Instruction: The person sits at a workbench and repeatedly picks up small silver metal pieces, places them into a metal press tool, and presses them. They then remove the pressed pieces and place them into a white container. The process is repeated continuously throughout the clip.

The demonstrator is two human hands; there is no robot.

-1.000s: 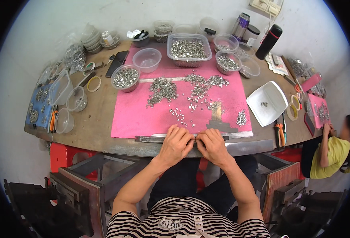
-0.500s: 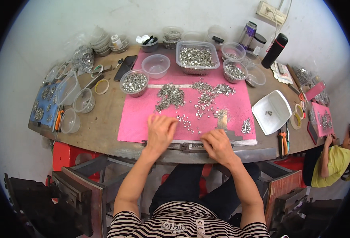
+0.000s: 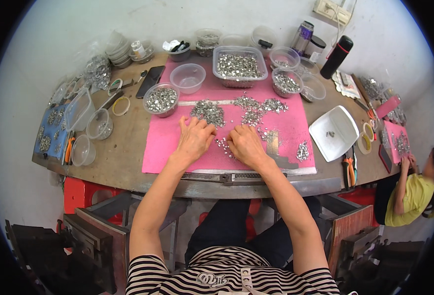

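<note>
My left hand [image 3: 195, 140] is over the pink mat [image 3: 163, 150], at the near edge of a pile of small silvery metal pieces [image 3: 208, 113]. Its outer finger is stretched out; the others bend down, closed toward the thumb. Close by on the right, my right hand [image 3: 246, 145] curls down over loose pieces, just below another spread heap [image 3: 251, 118]. Both sets of fingertips are partly hidden, so any small piece in them cannot be made out. A dark metal rail [image 3: 227, 178] lies along the table's front edge, below both hands.
Behind the piles stand a square plastic tub [image 3: 240, 73] full of pieces, round tubs [image 3: 161, 100] and an empty round bowl [image 3: 188, 78]. A white tray [image 3: 334, 132] and orange-handled pliers [image 3: 348, 171] lie right. A phone [image 3: 150, 82] lies left. Another person [image 3: 411, 196] sits far right.
Both hands have moved forward from near the rail onto the metal pieces, the right one also leftward. They are now closer together. The whole view has shifted slightly.
</note>
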